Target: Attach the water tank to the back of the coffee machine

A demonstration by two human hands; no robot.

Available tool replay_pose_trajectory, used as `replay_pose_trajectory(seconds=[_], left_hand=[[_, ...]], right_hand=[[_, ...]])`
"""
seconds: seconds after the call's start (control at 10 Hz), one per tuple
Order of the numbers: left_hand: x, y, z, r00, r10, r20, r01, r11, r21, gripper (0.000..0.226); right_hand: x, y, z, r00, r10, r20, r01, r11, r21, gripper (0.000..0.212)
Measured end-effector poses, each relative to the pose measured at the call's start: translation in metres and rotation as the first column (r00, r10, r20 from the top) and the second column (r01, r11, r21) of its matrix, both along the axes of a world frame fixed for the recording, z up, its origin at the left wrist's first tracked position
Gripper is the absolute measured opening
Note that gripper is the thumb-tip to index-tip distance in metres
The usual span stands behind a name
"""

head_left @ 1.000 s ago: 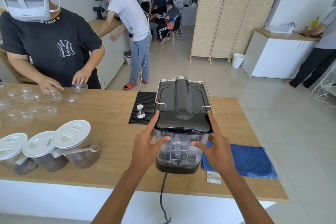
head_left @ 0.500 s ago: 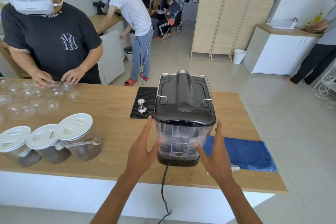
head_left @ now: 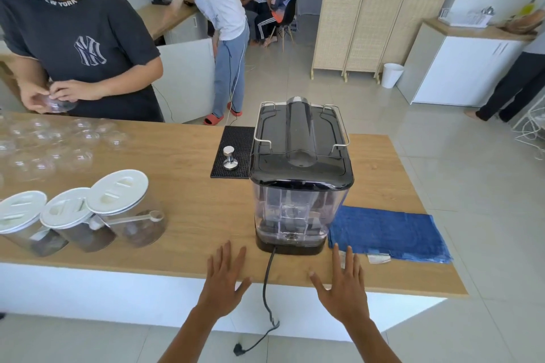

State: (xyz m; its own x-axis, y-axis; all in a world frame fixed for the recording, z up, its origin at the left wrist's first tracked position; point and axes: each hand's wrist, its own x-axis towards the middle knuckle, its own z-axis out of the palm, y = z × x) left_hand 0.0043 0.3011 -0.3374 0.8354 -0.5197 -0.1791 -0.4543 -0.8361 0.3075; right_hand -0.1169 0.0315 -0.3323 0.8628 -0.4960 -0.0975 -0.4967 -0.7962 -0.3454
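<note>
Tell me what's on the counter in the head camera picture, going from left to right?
Three white-lidded jars → black mat with a metal tamper → coffee machine with its clear water tank → blue cloth.

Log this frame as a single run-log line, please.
tank: water tank seated on coffee machine | left hand: open, clear | right hand: open, clear

Bright, even daylight; soft shadows, sharp focus, wide-angle bending at edges.
</note>
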Motion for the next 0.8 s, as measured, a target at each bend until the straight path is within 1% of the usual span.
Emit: replay_pose_trajectory(seconds=[0.1, 0.2, 0.3, 0.4, 0.5, 0.6, 0.7, 0.8], left_hand=[[-0.002, 0.002, -0.007, 0.999, 0.015, 0.043, -0.014, 1.000, -0.021, 0.088], [-0.002, 0.001, -0.008, 0.996, 0.040, 0.073, -0.039, 0.999, -0.017, 0.083], [-0.004, -0.002, -0.008, 0.995, 0.051, 0.082, -0.050, 0.999, -0.009, 0.083], [-0.005, -0.003, -0.008, 0.995, 0.065, 0.074, -0.063, 0.998, -0.032, 0.085], [-0.004, -0.003, -0.009, 0.995, 0.062, 0.080, -0.061, 0.998, -0.022, 0.086], [-0.004, -0.003, -0.010, 0.995, 0.062, 0.078, -0.062, 0.998, 0.007, 0.087], [-0.002, -0.003, -0.014, 0.994, 0.059, 0.091, -0.059, 0.998, -0.004, 0.087], [-0.002, -0.003, -0.015, 0.995, 0.067, 0.080, -0.064, 0.997, -0.036, 0.085]], right_hand=[[-0.001, 0.000, -0.005, 1.000, 0.019, -0.020, -0.020, 0.998, -0.058, 0.105], [-0.006, 0.000, -0.007, 1.000, 0.026, -0.005, -0.027, 0.997, -0.067, 0.103], [-0.007, -0.001, -0.008, 1.000, 0.029, -0.006, -0.030, 0.996, -0.078, 0.102], [-0.005, 0.001, -0.007, 0.999, 0.024, -0.038, -0.027, 0.997, -0.078, 0.102], [-0.006, -0.001, -0.009, 1.000, 0.022, -0.016, -0.024, 0.996, -0.091, 0.101], [-0.006, 0.000, -0.006, 0.999, 0.017, -0.033, -0.020, 0.996, -0.084, 0.101], [-0.006, 0.001, -0.003, 1.000, 0.008, -0.026, -0.010, 0.999, -0.050, 0.101], [0.002, 0.004, 0.020, 0.995, -0.064, 0.073, 0.060, 0.997, 0.051, 0.085]])
